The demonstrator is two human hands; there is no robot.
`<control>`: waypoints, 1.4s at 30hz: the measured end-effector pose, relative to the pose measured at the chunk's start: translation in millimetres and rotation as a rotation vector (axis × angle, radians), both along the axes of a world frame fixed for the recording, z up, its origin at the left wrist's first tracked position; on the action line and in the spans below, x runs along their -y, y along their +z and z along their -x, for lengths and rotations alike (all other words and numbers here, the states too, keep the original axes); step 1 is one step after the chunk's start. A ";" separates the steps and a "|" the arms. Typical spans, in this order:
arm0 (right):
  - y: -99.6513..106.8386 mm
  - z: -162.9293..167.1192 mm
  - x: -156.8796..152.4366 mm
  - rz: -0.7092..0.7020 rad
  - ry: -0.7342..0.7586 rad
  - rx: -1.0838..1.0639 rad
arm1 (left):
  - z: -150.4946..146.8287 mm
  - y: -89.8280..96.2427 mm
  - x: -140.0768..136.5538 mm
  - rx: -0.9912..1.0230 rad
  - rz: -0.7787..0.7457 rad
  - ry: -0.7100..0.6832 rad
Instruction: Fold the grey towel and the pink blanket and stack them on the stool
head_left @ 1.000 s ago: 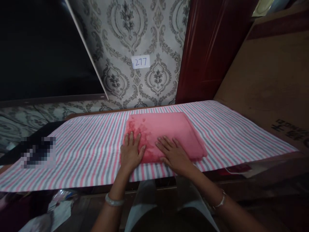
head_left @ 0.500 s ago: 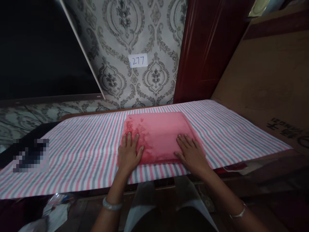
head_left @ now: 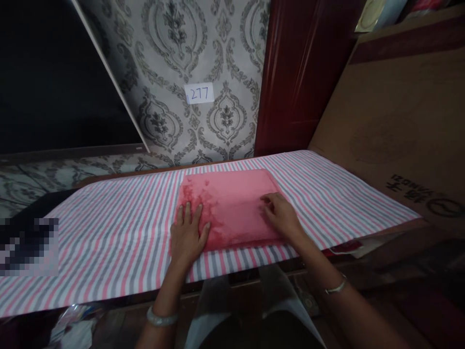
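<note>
A folded pink cloth (head_left: 236, 203) with darker red blotches on its left part and along its near edge lies flat on a striped cloth (head_left: 123, 232). My left hand (head_left: 187, 235) rests palm down on the pink cloth's left side, fingers spread. Over the right part of the pink cloth is my right hand (head_left: 281, 213), its fingers bent and the thumb a little apart from them. I see nothing between those fingers; whether the fingertips touch the cloth is unclear.
Behind the table stands a patterned wall with a paper label (head_left: 199, 93) reading 277. A dark screen (head_left: 61, 82) is at the left. On the right are a dark red panel (head_left: 301, 72) and a large cardboard box (head_left: 399, 111).
My right hand has gone from lying flat to bent fingers, shifting slightly left and away from me. The left hand stays flat on the cloth. The view has turned a little right.
</note>
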State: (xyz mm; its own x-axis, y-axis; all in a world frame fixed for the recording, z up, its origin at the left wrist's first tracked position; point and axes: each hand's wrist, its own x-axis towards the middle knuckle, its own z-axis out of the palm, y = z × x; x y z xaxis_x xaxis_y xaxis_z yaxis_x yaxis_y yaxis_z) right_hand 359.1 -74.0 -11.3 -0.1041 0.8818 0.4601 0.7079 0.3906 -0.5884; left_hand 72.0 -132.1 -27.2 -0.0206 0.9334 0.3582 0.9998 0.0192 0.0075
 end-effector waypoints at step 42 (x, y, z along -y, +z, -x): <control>-17.3 -22.8 15.3 -0.041 -0.128 -0.654 | 2.1 0.0 -2.8 0.051 -0.021 -0.018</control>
State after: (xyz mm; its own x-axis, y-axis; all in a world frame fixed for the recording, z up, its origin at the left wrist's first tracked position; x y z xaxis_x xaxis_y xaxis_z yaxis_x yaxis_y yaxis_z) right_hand 381.8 -89.3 -28.6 0.3118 0.8493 0.4260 0.2528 0.3580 -0.8988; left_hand 69.9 -129.3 -27.2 -0.0223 0.9261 0.3767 0.9983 0.0001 0.0587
